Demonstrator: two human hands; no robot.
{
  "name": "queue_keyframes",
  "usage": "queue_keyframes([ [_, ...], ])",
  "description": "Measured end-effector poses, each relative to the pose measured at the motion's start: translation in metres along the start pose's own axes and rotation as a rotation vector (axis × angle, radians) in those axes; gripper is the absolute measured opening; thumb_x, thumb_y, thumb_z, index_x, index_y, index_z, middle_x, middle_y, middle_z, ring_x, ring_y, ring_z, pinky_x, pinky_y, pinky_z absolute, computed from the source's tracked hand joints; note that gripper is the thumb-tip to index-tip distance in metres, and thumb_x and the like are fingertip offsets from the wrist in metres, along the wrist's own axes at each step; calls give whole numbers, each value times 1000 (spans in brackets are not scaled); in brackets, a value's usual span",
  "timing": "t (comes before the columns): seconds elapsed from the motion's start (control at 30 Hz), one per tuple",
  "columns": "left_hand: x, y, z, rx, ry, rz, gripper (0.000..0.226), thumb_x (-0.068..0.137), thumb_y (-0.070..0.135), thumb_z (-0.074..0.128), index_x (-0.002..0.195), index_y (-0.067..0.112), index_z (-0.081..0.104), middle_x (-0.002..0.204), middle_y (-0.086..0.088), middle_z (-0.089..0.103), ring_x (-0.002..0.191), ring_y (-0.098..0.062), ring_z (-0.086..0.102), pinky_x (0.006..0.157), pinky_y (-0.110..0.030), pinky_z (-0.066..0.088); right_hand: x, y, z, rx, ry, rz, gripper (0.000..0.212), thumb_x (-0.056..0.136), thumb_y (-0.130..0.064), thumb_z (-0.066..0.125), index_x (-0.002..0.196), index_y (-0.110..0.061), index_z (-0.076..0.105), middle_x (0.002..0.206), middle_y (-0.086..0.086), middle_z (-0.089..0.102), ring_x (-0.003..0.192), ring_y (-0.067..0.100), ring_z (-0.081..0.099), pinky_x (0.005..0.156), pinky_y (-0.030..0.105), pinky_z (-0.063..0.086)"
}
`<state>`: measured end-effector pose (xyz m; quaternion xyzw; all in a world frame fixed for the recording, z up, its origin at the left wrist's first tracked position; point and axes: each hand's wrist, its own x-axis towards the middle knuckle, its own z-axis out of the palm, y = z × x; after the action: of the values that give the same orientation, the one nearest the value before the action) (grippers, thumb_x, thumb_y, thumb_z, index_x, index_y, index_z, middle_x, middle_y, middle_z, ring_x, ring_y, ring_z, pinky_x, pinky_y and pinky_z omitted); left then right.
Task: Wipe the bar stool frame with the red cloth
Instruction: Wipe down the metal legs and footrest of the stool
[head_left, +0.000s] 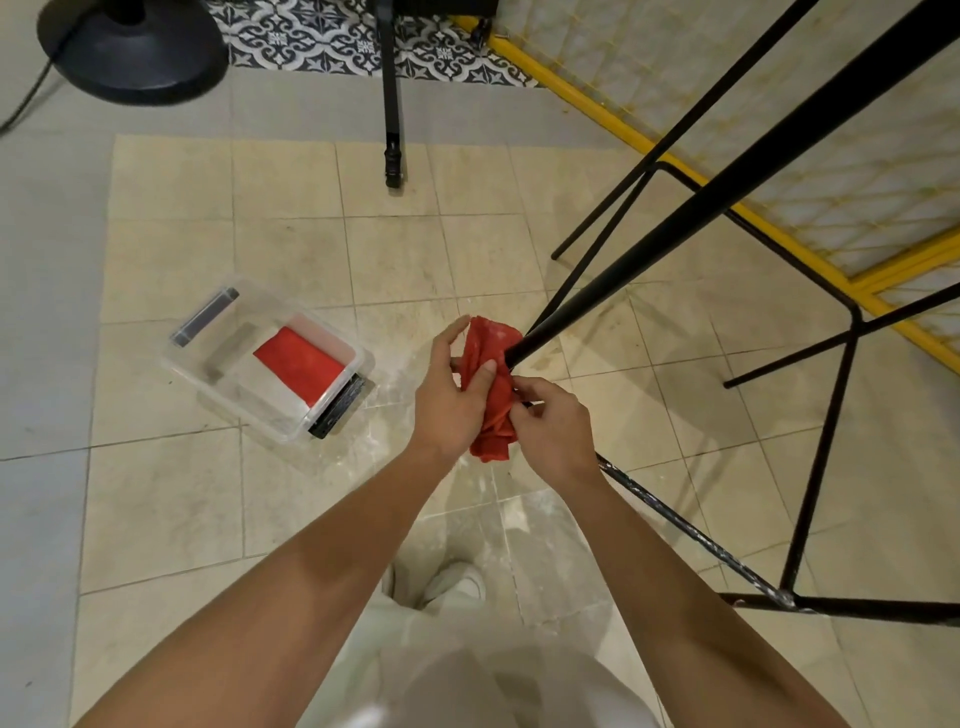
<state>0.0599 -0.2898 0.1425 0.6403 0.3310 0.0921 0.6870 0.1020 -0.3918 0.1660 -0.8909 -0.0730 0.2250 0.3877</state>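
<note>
Leg of the bar stool frame heads up-right from the hands; left hand and right hand both grip the red cloth bunched round it.

Both arms fwd, left hand & right hand curled round red cloth.

1. Red cloth: crumpled and bunched, wraps around a slanted black leg, off the floor.
2. Bar stool frame: thin black metal tubing, legs slanting, one lower bar speckled white.
</note>
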Motion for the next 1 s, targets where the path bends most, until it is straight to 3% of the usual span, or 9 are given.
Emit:
queue_keyframes([
  [0.1,3,-10,3,71,-4,87,37,95,24,52,130,35,51,121,4,56,110,-6,53,99,-22,43,-1,3,2,-4,-3,-21,32,86,-4,52,112,-15,67,103,-2,69,88,12,63,86,23,50],
  [0.17,7,-14,4,175,6,100,34,96,25,49,130,31,54,115,0,56,101,-4,50,89,-7,37,-1,5,1,-12,-10,-19,31,86,-6,53,111,-17,68,100,-3,69,83,10,62,82,18,49],
  [0.27,18,-23,2,292,0,36,32,97,27,47,127,30,58,109,-3,58,97,-11,56,78,-9,37,0,7,-1,-32,-19,-5,32,87,-6,54,113,-19,67,99,-3,67,82,11,60,80,17,45],
  [0.37,20,-22,-1,263,-23,-17,29,97,24,48,123,28,60,110,-3,59,96,-12,56,75,-10,39,1,6,-1,-22,-5,5,32,88,-7,54,115,-19,66,98,-4,65,85,12,60,82,18,46],
  [0.5,11,-17,-1,112,-13,50,29,94,29,54,122,28,60,113,1,58,103,-6,52,85,-8,38,2,4,6,32,9,-8,28,92,-15,51,116,-17,65,105,-1,68,89,14,64,85,22,51],
  [0.67,18,-30,1,177,-11,38,27,95,27,53,120,28,62,112,-1,59,97,-5,53,77,0,35,2,10,13,15,-64,7,32,94,-19,48,124,-22,60,104,-3,68,85,6,64,70,6,47],
  [0.8,32,-44,-7,197,-60,-80,23,94,24,54,114,27,65,114,-2,62,99,-10,57,83,-14,42,4,13,29,0,-193,29,35,94,-14,47,127,-21,57,97,-4,67,82,11,66,74,15,51],
  [0.93,33,-46,-10,188,-52,-53,23,93,22,56,113,28,65,110,0,60,98,-9,53,88,-18,39,10,19,37,38,-136,42,32,93,-12,48,122,-20,59,99,-2,67,85,14,67,82,32,56],
  [1.0,29,-52,-9,155,-42,-35,24,93,22,56,114,28,64,111,1,60,101,-10,55,90,-19,40,10,20,37,33,-168,49,32,94,-14,48,126,-19,54,106,-2,65,87,12,66,80,25,55],
])
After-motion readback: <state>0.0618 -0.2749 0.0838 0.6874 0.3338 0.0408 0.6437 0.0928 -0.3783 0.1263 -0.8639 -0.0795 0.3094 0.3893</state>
